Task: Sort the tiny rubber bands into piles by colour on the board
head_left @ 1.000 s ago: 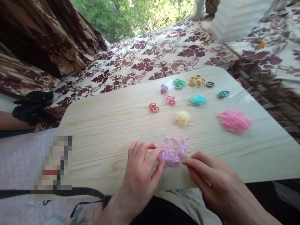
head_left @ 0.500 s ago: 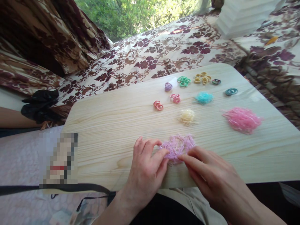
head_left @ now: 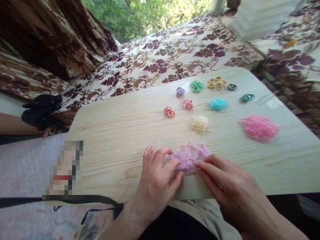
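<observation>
The lilac pile (head_left: 188, 156) of thin strands is lying near the front edge of the pale wooden table (head_left: 120, 133), between the person's two hands. The left hand (head_left: 158, 176) is curling at the pile's left side, a narrow gap showing between thumb and forefinger, and is covering part of that edge. The right hand (head_left: 231, 183) is bringing thumb and forefinger close together at the pile's near right edge; whether a strand is sitting between those fingertips, I cannot tell. Just beyond, a cream pile (head_left: 200, 124) is lying closest to the lilac one, while a larger pink pile (head_left: 260, 127) is spreading well over to the right and a turquoise pile (head_left: 218, 104) is resting farther back. Small rings are dotting the far part: coral rings (head_left: 169, 109), pink rings (head_left: 187, 104), a purple cluster (head_left: 180, 92), green rings (head_left: 197, 86), yellow rings (head_left: 220, 85), a dark multicoloured cluster (head_left: 231, 89) and teal rings (head_left: 246, 97). A black strap (head_left: 97, 199) is crossing the table's near left corner, and a pixelated patch (head_left: 65, 170) is hiding whatever is beside it. Floral cloth (head_left: 160, 66) is stretching behind the table, with a patterned curtain (head_left: 75, 50) hanging at left and a white pleated object (head_left: 260, 20) standing at upper right.
</observation>
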Tool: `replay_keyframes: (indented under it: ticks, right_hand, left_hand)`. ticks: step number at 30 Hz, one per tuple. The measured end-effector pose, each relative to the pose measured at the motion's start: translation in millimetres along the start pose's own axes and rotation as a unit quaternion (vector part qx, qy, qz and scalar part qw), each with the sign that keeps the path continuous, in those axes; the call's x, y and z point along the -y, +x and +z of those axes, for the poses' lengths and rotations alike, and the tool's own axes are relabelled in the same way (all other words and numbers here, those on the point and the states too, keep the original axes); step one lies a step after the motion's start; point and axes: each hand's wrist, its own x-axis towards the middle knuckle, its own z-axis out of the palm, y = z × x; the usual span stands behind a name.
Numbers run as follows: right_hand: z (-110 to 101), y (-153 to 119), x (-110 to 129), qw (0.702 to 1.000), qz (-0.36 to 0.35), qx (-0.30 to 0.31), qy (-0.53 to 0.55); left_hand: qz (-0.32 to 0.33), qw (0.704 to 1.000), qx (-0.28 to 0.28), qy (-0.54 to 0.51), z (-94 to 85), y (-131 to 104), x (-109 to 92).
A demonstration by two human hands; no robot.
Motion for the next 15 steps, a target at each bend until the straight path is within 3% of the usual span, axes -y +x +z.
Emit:
replay_keyframes:
  ticks: [8, 15]
  right_hand:
    - [-8.4, -6.8, -13.4, 0.999, 0.044, -0.025, -0.021]
    - [-9.5, -9.4, -10.9, 0.998, 0.051, -0.03, 0.007]
  left_hand:
    - [-0.017, 1.0, -0.002, -0.006, 1.4, 1.6, -0.6]
    - [-0.051, 0.998, -0.021, -0.03, -2.3, 6.8, 2.6]
